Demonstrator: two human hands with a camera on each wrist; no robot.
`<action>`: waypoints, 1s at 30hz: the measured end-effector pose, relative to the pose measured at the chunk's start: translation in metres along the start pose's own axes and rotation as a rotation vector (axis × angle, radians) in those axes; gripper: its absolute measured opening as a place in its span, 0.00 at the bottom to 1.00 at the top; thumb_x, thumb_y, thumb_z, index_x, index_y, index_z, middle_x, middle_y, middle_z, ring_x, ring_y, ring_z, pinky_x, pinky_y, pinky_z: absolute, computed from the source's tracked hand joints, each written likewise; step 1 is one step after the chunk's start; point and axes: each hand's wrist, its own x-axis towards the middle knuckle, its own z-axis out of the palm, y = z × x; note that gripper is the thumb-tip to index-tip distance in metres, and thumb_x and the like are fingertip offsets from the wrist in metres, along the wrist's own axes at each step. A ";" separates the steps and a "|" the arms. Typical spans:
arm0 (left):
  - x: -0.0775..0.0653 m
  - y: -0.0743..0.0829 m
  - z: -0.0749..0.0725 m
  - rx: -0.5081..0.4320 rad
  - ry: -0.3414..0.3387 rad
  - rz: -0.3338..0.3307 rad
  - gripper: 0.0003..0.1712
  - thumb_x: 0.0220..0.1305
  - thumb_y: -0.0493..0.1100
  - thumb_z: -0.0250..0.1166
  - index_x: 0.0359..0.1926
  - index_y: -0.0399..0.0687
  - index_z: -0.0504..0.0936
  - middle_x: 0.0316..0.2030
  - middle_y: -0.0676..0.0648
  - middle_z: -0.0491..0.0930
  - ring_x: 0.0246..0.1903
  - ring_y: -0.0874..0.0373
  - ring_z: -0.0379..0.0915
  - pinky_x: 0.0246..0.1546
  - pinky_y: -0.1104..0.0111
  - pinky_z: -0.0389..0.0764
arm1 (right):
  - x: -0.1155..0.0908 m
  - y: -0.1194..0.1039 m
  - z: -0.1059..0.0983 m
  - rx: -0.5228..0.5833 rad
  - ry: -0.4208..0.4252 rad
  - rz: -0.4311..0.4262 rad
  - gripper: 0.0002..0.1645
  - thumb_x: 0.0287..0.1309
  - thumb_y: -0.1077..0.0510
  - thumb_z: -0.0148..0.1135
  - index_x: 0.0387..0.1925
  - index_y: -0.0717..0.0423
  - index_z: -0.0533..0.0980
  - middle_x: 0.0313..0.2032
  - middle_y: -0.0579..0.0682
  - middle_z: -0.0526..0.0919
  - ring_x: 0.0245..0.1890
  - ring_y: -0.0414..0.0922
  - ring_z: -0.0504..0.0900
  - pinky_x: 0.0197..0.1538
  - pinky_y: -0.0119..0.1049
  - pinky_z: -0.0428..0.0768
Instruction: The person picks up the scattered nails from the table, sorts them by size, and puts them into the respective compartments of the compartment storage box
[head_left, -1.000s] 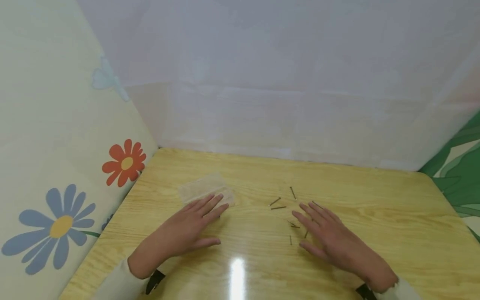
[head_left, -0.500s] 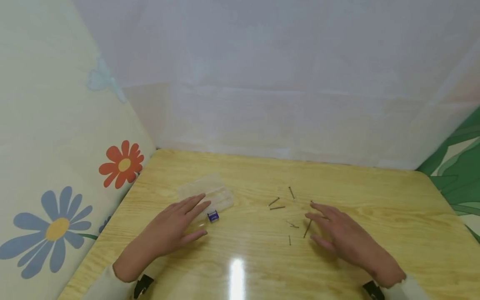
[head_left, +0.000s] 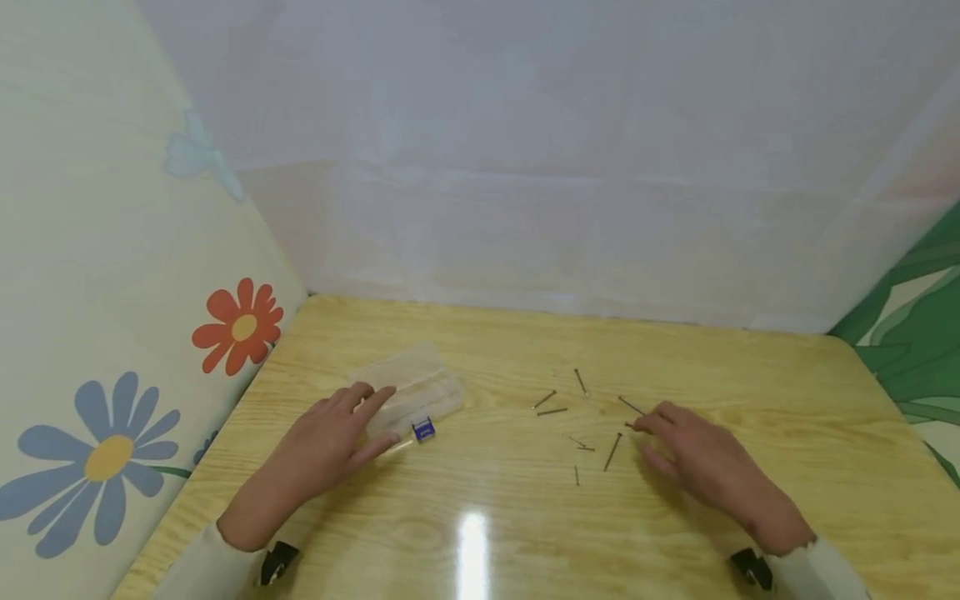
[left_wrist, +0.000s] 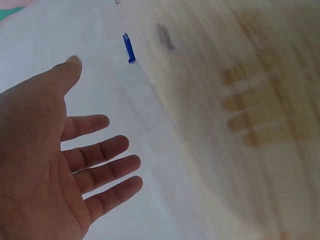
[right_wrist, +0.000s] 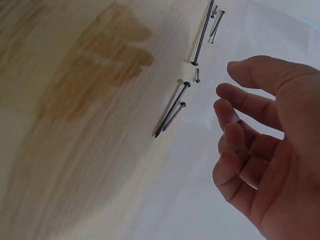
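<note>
My left hand [head_left: 318, 450] hovers with relaxed fingers over the near-left side of a translucent plastic bag [head_left: 427, 375], holding nothing. Right by its thumb lies a small flat case with a blue end [head_left: 423, 430] and a clear part. In the left wrist view the blue end [left_wrist: 129, 48] shows edge-on past the thumb. Several dark nails of differing lengths lie loose on the table, among them a long nail [head_left: 612, 452]. My right hand [head_left: 708, 458] is over the right side of them, index finger close to two nails. The right wrist view shows its fingers loosely curled, apart from the nails [right_wrist: 173, 109].
The wood-grain table [head_left: 487, 333] shows a bright light reflection near its front. A pale cloth wall [head_left: 562, 233] rises behind it. Flower-printed panel [head_left: 60, 292] borders the left side, and a green leaf print [head_left: 915, 342] the right.
My left hand has drawn back leftward, uncovering the blue-ended case. My right hand has shifted right, its fingers bending more, so nails once under it now show. The nails have not visibly moved.
</note>
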 end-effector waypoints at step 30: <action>-0.001 -0.014 0.003 -0.144 -0.163 -0.287 0.47 0.67 0.71 0.62 0.67 0.35 0.75 0.41 0.43 0.83 0.36 0.50 0.81 0.27 0.57 0.80 | 0.002 0.031 0.004 0.079 -0.109 0.203 0.04 0.61 0.61 0.72 0.38 0.51 0.84 0.33 0.42 0.83 0.33 0.42 0.82 0.37 0.46 0.83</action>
